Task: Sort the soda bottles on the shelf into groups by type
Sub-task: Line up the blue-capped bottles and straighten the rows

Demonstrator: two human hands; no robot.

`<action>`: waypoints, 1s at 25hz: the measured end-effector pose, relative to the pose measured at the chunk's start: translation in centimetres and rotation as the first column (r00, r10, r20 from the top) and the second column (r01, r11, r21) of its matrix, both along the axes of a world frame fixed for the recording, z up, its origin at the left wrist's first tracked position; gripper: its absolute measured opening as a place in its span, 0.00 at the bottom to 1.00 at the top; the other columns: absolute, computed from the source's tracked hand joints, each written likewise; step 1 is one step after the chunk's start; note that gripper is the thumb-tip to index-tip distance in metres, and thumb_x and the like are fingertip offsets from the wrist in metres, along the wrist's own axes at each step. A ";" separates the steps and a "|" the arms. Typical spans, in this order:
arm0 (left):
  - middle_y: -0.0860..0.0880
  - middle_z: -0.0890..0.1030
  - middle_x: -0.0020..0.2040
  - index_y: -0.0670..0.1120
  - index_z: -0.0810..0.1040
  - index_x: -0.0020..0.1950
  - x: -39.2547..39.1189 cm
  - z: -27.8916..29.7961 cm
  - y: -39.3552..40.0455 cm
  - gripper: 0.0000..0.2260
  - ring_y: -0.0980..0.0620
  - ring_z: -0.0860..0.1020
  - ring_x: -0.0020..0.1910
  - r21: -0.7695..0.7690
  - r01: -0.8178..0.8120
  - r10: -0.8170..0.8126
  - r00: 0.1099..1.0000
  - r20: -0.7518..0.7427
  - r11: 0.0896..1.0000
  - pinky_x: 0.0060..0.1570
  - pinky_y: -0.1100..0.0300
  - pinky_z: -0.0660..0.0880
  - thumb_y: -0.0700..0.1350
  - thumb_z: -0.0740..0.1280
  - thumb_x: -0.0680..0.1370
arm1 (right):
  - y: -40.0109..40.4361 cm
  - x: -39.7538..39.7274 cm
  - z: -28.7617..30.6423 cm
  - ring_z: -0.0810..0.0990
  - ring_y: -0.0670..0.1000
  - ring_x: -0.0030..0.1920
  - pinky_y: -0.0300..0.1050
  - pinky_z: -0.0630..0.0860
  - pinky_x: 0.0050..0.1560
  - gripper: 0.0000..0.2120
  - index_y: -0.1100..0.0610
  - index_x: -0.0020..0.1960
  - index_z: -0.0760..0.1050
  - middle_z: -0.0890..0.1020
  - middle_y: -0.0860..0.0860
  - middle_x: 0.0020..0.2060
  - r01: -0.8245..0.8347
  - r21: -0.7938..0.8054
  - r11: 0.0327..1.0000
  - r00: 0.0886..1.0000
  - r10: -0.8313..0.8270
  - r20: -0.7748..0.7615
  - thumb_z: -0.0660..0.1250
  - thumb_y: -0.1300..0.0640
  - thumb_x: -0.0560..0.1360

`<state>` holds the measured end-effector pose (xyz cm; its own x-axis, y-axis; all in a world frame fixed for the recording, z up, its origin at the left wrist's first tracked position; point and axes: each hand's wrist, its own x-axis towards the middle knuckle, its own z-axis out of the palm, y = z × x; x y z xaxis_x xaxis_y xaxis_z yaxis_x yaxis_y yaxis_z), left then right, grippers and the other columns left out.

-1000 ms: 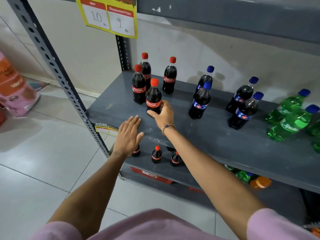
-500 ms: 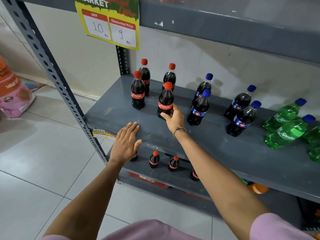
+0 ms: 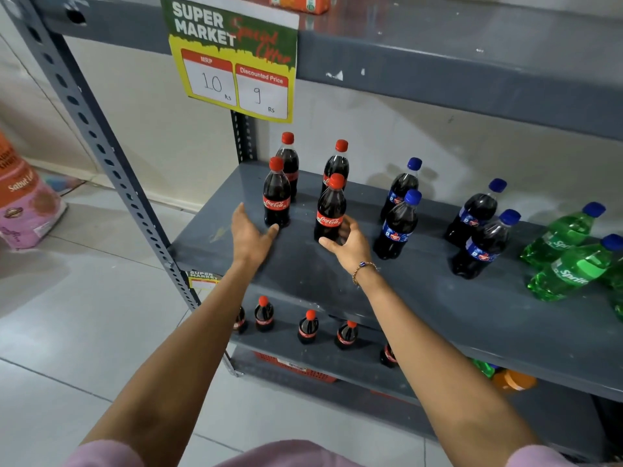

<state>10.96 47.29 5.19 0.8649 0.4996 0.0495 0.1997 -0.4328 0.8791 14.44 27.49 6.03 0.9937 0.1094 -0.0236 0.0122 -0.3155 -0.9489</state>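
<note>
Several red-capped Coca-Cola bottles stand at the left of the grey shelf. My right hand wraps around the base of the front right Coca-Cola bottle. My left hand is open, its thumb touching the base of the front left Coca-Cola bottle. Two more Coca-Cola bottles stand behind. To the right stand several blue-capped dark cola bottles. Green Sprite bottles stand at the far right edge.
A yellow price sign hangs from the upper shelf. More small Coca-Cola bottles stand on the lower shelf, above a red basket. The perforated shelf post runs down the left. A pink sack sits on the tiled floor.
My right hand has slid the front right Coca-Cola bottle back and right, level with the front left one. My left hand has moved forward from the shelf edge to the front left bottle.
</note>
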 end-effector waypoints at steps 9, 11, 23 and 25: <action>0.45 0.77 0.62 0.45 0.69 0.67 2.7 -1.3 0.1 0.25 0.47 0.75 0.59 -0.054 0.073 -0.071 0.996 0.046 0.996 0.54 0.60 0.67 0.45 0.73 0.72 | 1.2 0.6 -0.1 0.77 0.50 0.53 0.41 0.72 0.56 0.25 0.59 0.63 0.70 0.80 0.57 0.56 0.065 -0.022 0.998 0.997 -0.064 0.036 0.73 0.63 0.68; 0.45 0.77 0.62 0.45 0.69 0.67 2.6 -1.3 0.2 0.25 0.46 0.75 0.59 -0.049 0.081 -0.078 0.995 0.056 0.996 0.55 0.60 0.67 0.45 0.72 0.73 | 1.4 0.7 -0.2 0.78 0.52 0.54 0.42 0.72 0.56 0.24 0.58 0.62 0.70 0.80 0.57 0.56 0.065 -0.029 0.997 0.997 -0.064 0.046 0.72 0.63 0.68; 0.45 0.76 0.50 0.43 0.71 0.54 -0.2 -1.3 -4.7 0.17 0.46 0.75 0.49 -0.182 -0.016 0.030 0.997 0.077 0.983 0.52 0.56 0.75 0.44 0.74 0.71 | -2.3 -3.2 -1.7 0.75 0.53 0.43 0.43 0.76 0.46 0.18 0.62 0.51 0.67 0.74 0.59 0.47 0.408 0.005 0.913 0.912 -0.408 0.030 0.73 0.62 0.67; 0.45 0.76 0.57 0.41 0.70 0.61 0.1 -1.0 -6.7 0.24 0.46 0.75 0.57 -0.207 0.170 -0.163 0.985 0.050 0.964 0.56 0.61 0.73 0.45 0.75 0.70 | -5.1 -3.7 -2.1 0.74 0.54 0.42 0.53 0.76 0.54 0.18 0.62 0.50 0.67 0.70 0.58 0.49 0.570 0.038 0.821 0.820 -0.571 0.048 0.73 0.62 0.67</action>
